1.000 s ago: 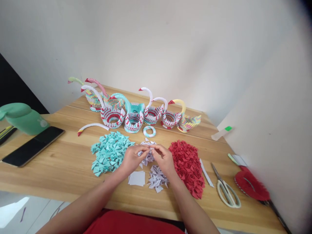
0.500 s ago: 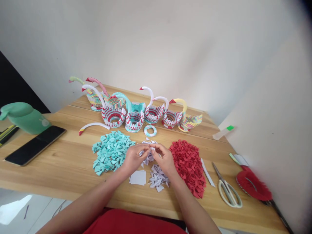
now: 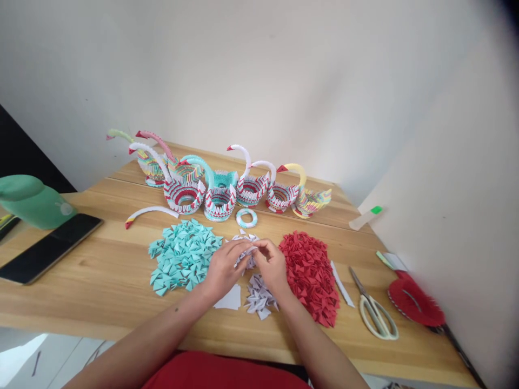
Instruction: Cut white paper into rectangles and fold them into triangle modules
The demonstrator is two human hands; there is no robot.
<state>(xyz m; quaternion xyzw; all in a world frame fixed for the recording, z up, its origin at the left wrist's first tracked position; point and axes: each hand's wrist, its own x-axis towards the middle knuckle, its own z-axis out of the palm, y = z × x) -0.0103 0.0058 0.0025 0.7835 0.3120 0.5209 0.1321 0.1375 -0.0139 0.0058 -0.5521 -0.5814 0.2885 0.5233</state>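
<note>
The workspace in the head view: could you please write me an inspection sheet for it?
Surface: light wooden table, against a white wall.
Job's things: small white folded paper pieces between both hands; second white pile; teal folded triangle pile; red folded triangle pile; white paper square.
Clutter: row of modular paper swans, loose white swan neck, teal paper ring, white-handled scissors, black phone, green cap, red paper fan shape.
Grippers: left hand and right hand pinch white pieces.
Cables: nothing seen.
Surroundings: pale floor below the near edge.
</note>
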